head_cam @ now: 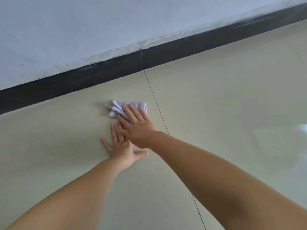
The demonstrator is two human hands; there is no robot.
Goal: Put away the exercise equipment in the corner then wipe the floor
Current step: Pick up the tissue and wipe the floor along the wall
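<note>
A small folded pale lilac cloth (119, 107) lies on the cream tiled floor (216, 105) close to the wall. My right hand (136, 127) presses flat on the cloth's near half with straight fingers. Just behind it, my left hand (121, 150) rests flat on the bare tile, fingers spread, its fingertips partly hidden under my right hand. No exercise equipment is in view.
A dark skirting board (99, 75) runs along the foot of a pale blue-grey wall (83, 30) with flaking paint at its lower edge. A thin grout line (157, 107) crosses the floor just right of the cloth. The tile at the right shows a glossy reflection.
</note>
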